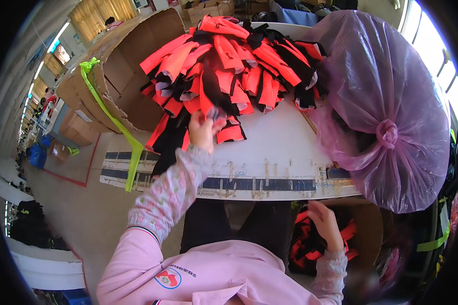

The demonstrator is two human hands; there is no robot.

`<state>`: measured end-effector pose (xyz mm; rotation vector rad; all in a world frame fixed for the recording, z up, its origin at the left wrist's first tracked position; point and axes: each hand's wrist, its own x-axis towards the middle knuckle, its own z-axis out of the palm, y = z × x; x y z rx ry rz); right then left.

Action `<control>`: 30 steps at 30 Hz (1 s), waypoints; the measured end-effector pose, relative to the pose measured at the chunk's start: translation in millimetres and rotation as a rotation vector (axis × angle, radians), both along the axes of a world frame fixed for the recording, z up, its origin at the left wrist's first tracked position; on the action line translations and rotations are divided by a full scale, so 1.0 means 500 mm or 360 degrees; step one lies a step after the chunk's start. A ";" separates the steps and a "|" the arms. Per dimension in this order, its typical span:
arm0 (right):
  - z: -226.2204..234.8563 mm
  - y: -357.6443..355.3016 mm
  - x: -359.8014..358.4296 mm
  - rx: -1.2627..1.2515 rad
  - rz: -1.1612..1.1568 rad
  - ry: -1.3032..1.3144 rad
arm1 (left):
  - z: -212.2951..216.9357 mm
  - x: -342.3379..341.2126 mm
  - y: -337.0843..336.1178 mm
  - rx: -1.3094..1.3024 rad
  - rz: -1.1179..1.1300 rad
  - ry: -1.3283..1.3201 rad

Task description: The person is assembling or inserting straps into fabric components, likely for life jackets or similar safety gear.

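Note:
On the white table lies a heap of orange-and-black fabric pieces point(224, 66), many rolled or folded with pale insides. My left hand point(202, 133) reaches to the near edge of the heap, its fingers closed on one orange-and-black fabric piece point(212, 91). A small greyish patch at the fingertips is blurred. My right hand point(324, 223) hangs below the table's front edge at the right, fingers loosely bent and apart, with nothing seen in them. Beneath it, a cardboard box point(367, 231) holds more orange and black pieces point(348, 231).
A large tied pink plastic bag point(387, 112) stands at the table's right. To the left, an open cardboard box point(112, 76) lies on its side, with a yellow-green strip point(112, 117) hanging from it. Worn tape covers the table's front edge point(269, 184). People are far left.

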<state>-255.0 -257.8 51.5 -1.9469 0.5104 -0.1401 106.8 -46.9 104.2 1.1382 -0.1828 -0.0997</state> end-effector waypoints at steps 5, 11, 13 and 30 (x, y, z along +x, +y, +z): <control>0.043 0.083 0.193 0.0479 0.0241 -0.0431 | -0.067 -0.243 0.033 -0.0137 -0.0360 0.0320; 0.052 0.145 0.264 0.0438 -0.0019 -0.0213 | -0.145 -0.413 0.041 -0.0004 -0.0847 0.0668; -0.020 0.138 0.251 0.0306 -0.0083 -0.0252 | -0.158 -0.430 0.057 0.0136 -0.1041 0.0925; 0.024 0.198 0.146 -0.0253 0.0332 0.0001 | -0.199 -0.393 0.085 -0.0196 -0.1607 0.1299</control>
